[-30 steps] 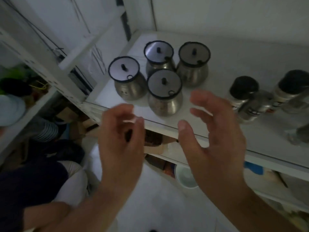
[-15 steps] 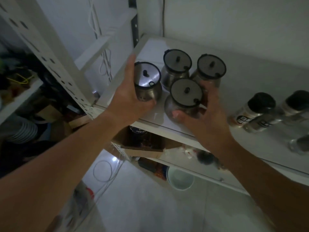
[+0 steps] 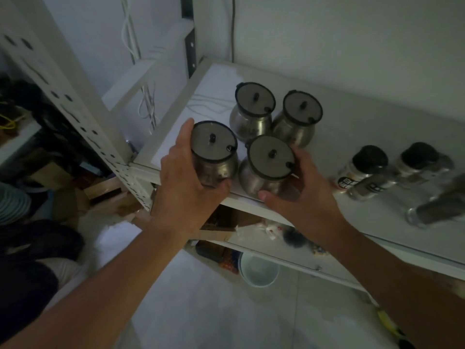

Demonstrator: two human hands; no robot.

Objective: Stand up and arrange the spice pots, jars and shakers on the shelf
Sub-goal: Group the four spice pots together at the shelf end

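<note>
Two steel pots at frame centre, near the shelf point(image 3: 377, 127) edge: the left hand point(image 3: 186, 182) wraps the left pot point(image 3: 214, 154), the right hand point(image 3: 299, 195) cups the right pot point(image 3: 269, 167), probably to tidy the cluster. Shakers point(image 3: 362, 170) lie tipped at right.

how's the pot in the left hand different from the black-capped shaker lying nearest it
The pot is a round-bellied steel vessel; the shaker is a slim labelled bottle. The pot has a flat lid with a small knob; the shaker has a black screw cap. The pot stands upright, gripped by the left hand; the shaker lies tipped and untouched. Both are on the shelf.
</note>
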